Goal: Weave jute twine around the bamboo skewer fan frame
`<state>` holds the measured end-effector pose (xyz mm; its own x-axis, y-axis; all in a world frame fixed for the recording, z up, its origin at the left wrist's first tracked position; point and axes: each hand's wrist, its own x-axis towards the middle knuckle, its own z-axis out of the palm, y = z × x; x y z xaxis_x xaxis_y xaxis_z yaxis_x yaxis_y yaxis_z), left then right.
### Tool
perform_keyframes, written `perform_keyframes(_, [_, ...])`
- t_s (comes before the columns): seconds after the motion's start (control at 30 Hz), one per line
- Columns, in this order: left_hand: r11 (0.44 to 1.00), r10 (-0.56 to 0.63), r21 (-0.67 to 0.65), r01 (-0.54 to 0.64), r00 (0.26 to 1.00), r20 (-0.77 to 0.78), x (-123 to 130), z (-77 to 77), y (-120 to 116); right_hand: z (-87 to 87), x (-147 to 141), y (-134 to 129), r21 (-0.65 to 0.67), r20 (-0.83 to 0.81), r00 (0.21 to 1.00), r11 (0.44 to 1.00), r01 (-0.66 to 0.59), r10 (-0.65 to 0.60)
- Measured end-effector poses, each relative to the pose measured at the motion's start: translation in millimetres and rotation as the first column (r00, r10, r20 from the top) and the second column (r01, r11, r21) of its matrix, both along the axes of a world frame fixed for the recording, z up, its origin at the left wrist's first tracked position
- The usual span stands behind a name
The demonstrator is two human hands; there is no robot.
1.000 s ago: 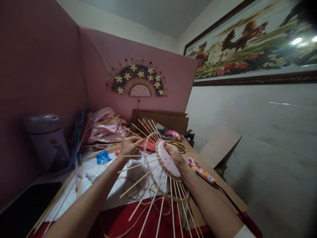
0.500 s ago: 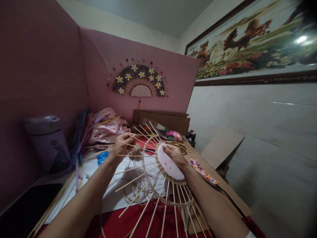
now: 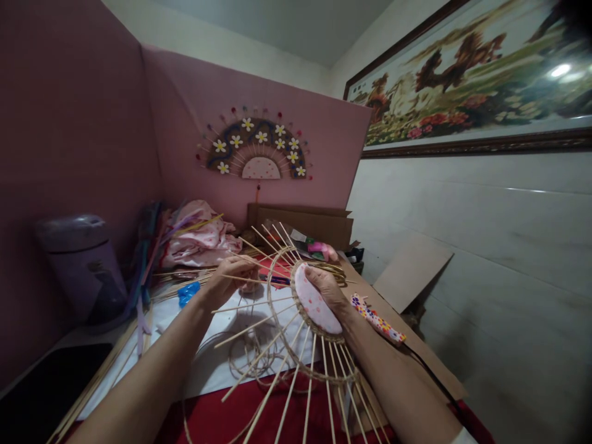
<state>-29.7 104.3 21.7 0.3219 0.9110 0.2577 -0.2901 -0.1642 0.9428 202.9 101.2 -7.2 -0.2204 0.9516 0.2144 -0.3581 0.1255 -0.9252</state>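
A half-round frame of thin wooden sticks spreads from a pink dotted half-disc, with brown cord woven around its edge and in a wider arc. My right hand grips the half-disc, thumb on its face. At the upper left of the frame, my left hand has its fingers closed around the sticks there; whether cord is also between them is too small to tell. Loose loops of cord lie below on the white sheet.
A purple bottle stands left, near ribbons and crumpled pink cloth. Blue plastic lies on the sheet. At right is a flower-patterned tool with a black cable. A finished fan hangs behind.
My left hand has moved slightly down and its fingers have shifted along the sticks. My right hand keeps its hold on the half-disc. The view has shifted slightly.
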Motion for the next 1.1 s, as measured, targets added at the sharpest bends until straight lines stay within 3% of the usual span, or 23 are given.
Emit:
perform_keyframes(0.13, [0.995,-0.075,-0.068,0.074,0.997,-0.02,2,-8.6,3,-0.3,-3,-5,-0.003,-0.069,0.998,1.0,-0.014,0.014])
perform_keyframes(0.3, [0.996,-0.063,-0.081,0.049,0.983,-0.173,24,-21.7,6,3.1,-15,-16,-0.038,-0.161,0.983,0.995,-0.093,0.086])
perform_keyframes(0.37, [0.998,-0.056,-0.013,0.054,0.989,-0.137,39,-25.4,1,3.3,-21,-21,-0.079,-0.209,0.963,0.978,-0.192,0.172])
perform_keyframes(0.43, [0.985,-0.172,-0.001,0.172,0.985,-0.014,55,-28.2,-6,0.0,-25,-23,-0.141,-0.237,0.936,0.944,-0.299,0.261])
perform_keyframes(0.53, [0.955,-0.249,-0.106,0.276,0.944,0.217,73,-29.6,-18,-11.4,-24,-19,-0.216,-0.226,0.899,0.881,-0.422,0.375])
perform_keyframes(0.67, [0.952,-0.124,-0.221,0.212,0.927,0.354,78,-25.1,-26,-24.9,-19,0,-0.274,-0.143,0.831,0.785,-0.556,0.538])
perform_keyframes(0.8, [0.953,-0.149,-0.198,0.227,0.927,0.345,71,-18.3,-24,-25.6,-19,11,-0.366,-0.039,0.609,0.556,-0.746,0.792])
perform_keyframes(0.87, [0.955,-0.121,-0.212,0.207,0.925,0.359,68,-13.2,-21,-24.0,-20,5,-0.338,-0.053,0.533,0.487,-0.806,0.845])
perform_keyframes(0.93, [0.956,-0.001,-0.266,0.123,0.91,0.414,63,-6.4,-17,-22.6,-22,-8,-0.264,-0.084,0.542,0.506,-0.821,0.836])
perform_keyframes(1.0, [0.944,0.141,-0.33,0.023,0.876,0.462,57,1.3,-14,-21.7,-25,-21,-0.174,-0.152,0.629,0.606,-0.776,0.762])
perform_keyframes(1.1, [0.917,0.304,-0.386,-0.097,0.798,0.52,47,11.5,-8,-20.6,-30,-34,-0.113,-0.231,0.673,0.667,-0.736,0.703])
